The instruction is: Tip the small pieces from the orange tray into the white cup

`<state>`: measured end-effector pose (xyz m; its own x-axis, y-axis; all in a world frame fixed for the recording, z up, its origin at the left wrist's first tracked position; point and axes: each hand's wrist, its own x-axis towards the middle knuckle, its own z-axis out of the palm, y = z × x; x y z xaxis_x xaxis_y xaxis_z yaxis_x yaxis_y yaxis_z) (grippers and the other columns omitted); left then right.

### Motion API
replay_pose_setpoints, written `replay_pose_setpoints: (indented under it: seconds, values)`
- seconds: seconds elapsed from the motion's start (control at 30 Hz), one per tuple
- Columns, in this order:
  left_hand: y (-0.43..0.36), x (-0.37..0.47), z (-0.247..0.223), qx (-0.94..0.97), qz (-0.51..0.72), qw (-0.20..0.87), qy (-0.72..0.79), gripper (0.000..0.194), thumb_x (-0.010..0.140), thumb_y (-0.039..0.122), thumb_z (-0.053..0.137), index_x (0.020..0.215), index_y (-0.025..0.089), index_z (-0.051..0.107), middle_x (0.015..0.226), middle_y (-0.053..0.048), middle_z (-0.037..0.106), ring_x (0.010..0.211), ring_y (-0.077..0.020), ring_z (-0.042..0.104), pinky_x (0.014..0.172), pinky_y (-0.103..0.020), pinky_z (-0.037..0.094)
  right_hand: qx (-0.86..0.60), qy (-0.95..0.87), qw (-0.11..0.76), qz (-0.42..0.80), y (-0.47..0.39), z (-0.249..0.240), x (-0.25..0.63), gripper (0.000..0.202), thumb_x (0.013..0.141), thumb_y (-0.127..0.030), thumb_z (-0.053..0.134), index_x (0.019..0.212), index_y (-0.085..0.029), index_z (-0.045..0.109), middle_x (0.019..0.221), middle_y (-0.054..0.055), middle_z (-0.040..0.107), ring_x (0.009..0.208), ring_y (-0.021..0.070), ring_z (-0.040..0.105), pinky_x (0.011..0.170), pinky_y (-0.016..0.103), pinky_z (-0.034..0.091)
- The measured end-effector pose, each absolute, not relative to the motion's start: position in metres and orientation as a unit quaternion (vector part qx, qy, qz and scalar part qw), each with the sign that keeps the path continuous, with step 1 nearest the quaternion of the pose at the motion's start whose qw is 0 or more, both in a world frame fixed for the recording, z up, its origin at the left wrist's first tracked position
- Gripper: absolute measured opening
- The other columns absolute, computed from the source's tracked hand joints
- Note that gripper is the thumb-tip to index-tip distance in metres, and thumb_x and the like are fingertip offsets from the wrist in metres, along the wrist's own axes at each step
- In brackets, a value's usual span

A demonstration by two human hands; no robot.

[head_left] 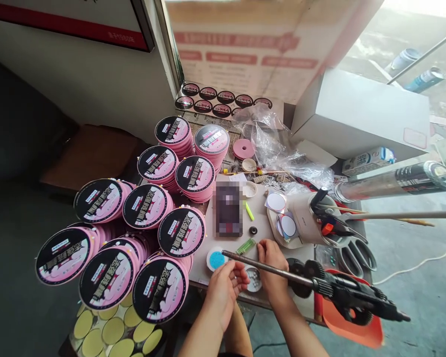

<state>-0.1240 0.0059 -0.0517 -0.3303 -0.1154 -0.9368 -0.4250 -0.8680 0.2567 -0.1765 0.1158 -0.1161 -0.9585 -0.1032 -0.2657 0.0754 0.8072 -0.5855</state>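
Observation:
My left hand [227, 281] hovers over the table's front edge with its fingers loosely curled and apart, and nothing shows in it. Close by stands a round white dish with blue contents [217, 259]. My right hand [272, 260] is closed, fingers bent downward at the tabletop; whatever they hold, if anything, is hidden. Beside its fingertips lies a clear green piece [246, 246]. Between my hands sits a round tin of small pale pieces [253, 279]. A threaded metal rod with black gears [312, 282] crosses in front of my right wrist.
Several stacks of pink and black printed discs [182, 232] fill the left side. A blurred dark device [229, 208] lies mid-table, with a small black ring [253, 230] beside it. Scissors [357, 255] and a tool holder [308, 218] are right; an orange tray [351, 327] is below.

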Motion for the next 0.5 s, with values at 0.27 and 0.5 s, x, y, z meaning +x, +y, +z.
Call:
replay_pose_setpoints:
  seconds: [0.27, 0.5]
  values:
    - [0.011, -0.165, -0.055, -0.571, 0.784, 0.022, 0.245, 0.011, 0.074, 0.008, 0.051, 0.072, 0.008, 0.062, 0.060, -0.006, 0.061, 0.058, -0.0126, 0.058, 0.060, -0.022, 0.046, 0.020, 0.888, 0.117, -0.443, 0.097, -0.086, -0.167, 0.032, 0.087, -0.044, 0.034, 0.080, -0.019, 0.052, 0.074, 0.004, 0.057, 0.067, 0.0166, 0.054, 0.062, 0.029, 0.044]
    - [0.013, -0.194, -0.052, -0.537, 0.801, -0.007, 0.264, 0.015, 0.074, 0.016, 0.049, 0.080, 0.009, 0.061, 0.065, -0.006, 0.060, 0.064, -0.0129, 0.058, 0.066, -0.024, 0.047, 0.047, 0.836, 0.136, -0.529, 0.089, -0.079, -0.154, 0.034, 0.082, -0.040, 0.047, 0.107, -0.019, 0.053, 0.093, 0.007, 0.061, 0.079, 0.0181, 0.057, 0.072, 0.031, 0.046]
